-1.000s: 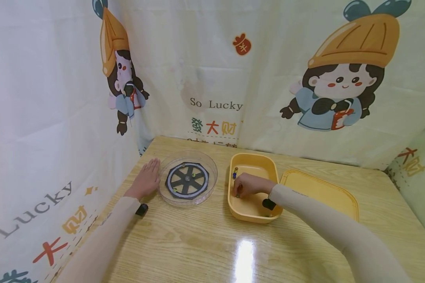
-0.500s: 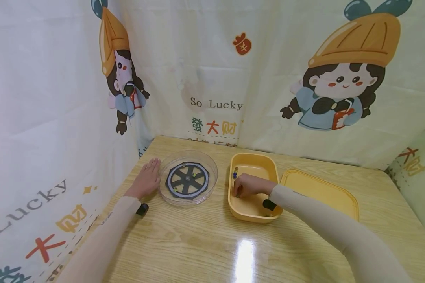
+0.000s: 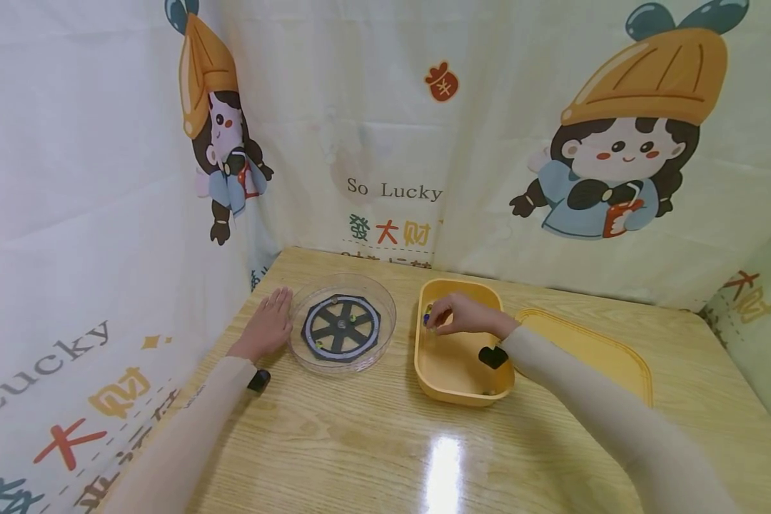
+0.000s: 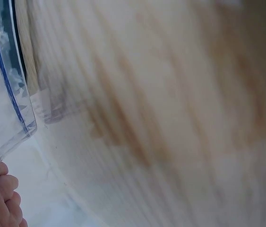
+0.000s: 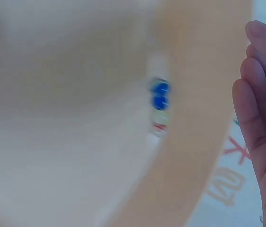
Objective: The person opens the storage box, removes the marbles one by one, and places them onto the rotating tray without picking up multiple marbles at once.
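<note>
My left hand lies against the outer left side of a clear round dish, fingers extended; its fingertips show at the rim in the left wrist view. Inside the dish sits a black spoked wheel piece with a few small marbles on it. Over the orange tray, my right hand is bent with thumb and forefinger together, pinching a small pale green marble. Close by, blue marbles and others line the tray's inner wall in the right wrist view, beside the fingers.
A flat orange lid lies right of the tray, partly under the right forearm. One more marble is in the tray's near right corner. A printed curtain hangs behind and left of the wooden table.
My right hand has lifted from the tray's floor and shifted toward its far side, near the blue marbles. The left hand and the dish have stayed in place.
</note>
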{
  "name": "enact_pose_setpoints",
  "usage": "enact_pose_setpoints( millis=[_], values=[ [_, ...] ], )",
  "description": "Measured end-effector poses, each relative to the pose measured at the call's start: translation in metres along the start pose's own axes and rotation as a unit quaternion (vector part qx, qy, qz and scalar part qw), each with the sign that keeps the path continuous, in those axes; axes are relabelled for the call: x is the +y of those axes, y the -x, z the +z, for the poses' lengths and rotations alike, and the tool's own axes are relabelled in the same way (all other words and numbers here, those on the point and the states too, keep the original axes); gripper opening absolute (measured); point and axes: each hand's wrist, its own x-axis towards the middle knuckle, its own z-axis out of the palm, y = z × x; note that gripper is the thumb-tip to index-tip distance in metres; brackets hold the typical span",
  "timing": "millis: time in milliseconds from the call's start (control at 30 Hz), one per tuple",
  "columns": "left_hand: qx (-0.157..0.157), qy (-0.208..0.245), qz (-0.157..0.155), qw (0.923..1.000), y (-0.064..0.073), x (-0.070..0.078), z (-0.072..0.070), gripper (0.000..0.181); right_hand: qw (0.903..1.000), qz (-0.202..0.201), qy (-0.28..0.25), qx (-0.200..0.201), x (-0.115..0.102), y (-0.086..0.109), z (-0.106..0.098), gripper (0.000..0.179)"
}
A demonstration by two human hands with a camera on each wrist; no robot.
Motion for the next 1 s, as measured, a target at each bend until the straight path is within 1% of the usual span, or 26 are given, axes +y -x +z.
enact_pose_setpoints(
  millis=[167, 267, 367, 500, 600, 667, 800, 1000],
  values=[
    [0.003, 0.005, -0.001, 1.0000, 0.000, 0.001, -0.001, 0.055, 0.9984, 0.010, -0.037, 0.043, -0.008, -0.003, -0.012, 0.011],
    [0.003, 0.009, -0.002, 0.9999, 0.001, 0.001, -0.001, 0.055, 0.9965, 0.014, -0.043, 0.070, -0.012, -0.006, -0.016, 0.011],
    [0.003, 0.006, -0.002, 1.0000, 0.000, 0.001, -0.001, 0.055, 0.9950, 0.019, -0.049, 0.085, -0.018, -0.011, -0.019, 0.012],
    [0.000, 0.002, -0.003, 1.0000, 0.000, 0.002, -0.001, 0.055, 0.9945, 0.024, -0.045, 0.092, -0.024, -0.020, -0.020, 0.012],
    [-0.003, 0.001, -0.004, 1.0000, 0.000, 0.000, 0.000, 0.055, 0.9944, 0.027, -0.040, 0.094, -0.027, -0.031, -0.018, 0.012],
    [-0.004, 0.000, -0.003, 1.0000, 0.000, -0.001, 0.000, 0.056, 0.9944, 0.026, -0.039, 0.094, -0.028, -0.040, -0.016, 0.013],
    [-0.010, 0.000, -0.004, 0.9999, -0.001, -0.002, 0.001, 0.056, 0.9936, 0.025, -0.055, 0.095, -0.032, -0.060, -0.011, 0.015],
    [-0.012, 0.002, -0.005, 0.9999, -0.001, -0.002, 0.001, 0.057, 0.9942, 0.021, -0.056, 0.090, -0.039, -0.090, -0.002, 0.014]
  ],
)
